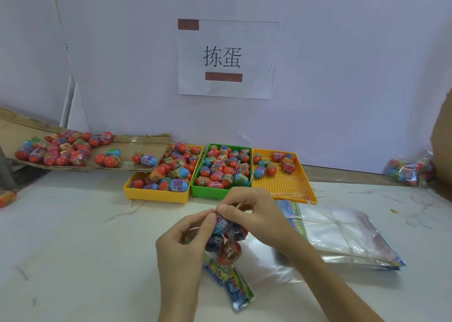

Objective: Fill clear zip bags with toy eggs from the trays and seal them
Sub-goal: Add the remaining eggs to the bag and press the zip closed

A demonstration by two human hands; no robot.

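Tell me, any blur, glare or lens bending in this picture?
Head view: soft, even light; glare on the stack of clear plastic bags; wide-angle bending toward the edges; the filled clear bag of toy eggs at far right looks smeared.
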